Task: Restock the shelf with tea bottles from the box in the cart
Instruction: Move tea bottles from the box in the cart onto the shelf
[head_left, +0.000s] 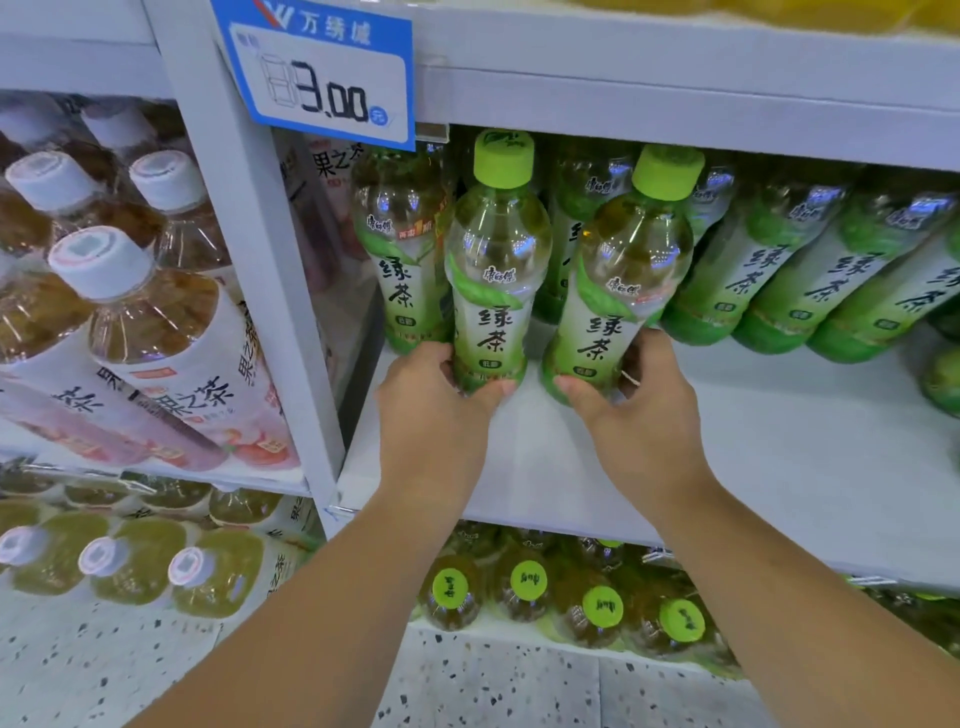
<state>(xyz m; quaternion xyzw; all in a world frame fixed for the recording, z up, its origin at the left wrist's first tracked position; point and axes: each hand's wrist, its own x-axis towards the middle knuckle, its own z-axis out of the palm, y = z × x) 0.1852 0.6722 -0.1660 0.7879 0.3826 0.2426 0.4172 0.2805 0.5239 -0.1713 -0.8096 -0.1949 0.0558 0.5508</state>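
Note:
Two green tea bottles with light green caps stand upright on the white shelf. My left hand grips the base of the left green tea bottle. My right hand grips the base of the right green tea bottle. Both bottles sit in front of a back row of the same green tea bottles. The box and the cart are out of view.
A blue price tag reading 3.00 hangs from the shelf above. A white upright post divides off the left bay of white-capped fruit tea bottles. More green-capped bottles fill the shelf below. The floor is speckled.

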